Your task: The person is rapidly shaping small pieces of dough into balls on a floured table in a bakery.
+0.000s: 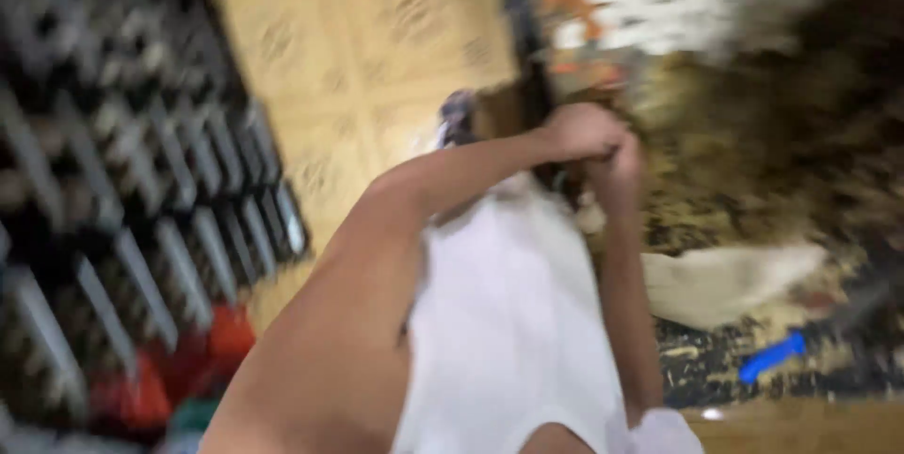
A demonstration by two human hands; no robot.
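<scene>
The picture is blurred by motion. A white cloth [508,322] hangs down between my two forearms. My left hand [579,129] is a closed fist at the cloth's top edge, with the arm reaching in from the lower left. My right hand [619,170] is closed right beside and just below it, and it seems to pinch the same top edge. A dark upright strip [535,77] rises behind the hands; I cannot tell what it is or whether a hand touches it.
Tan patterned floor tiles [367,30] lie ahead. A dark rack with rows of pale items [122,190] fills the left, with red things [179,369] below it. On the right, a dark-and-gold carpet [753,171] holds another pale cloth [725,280] and a blue object [772,357].
</scene>
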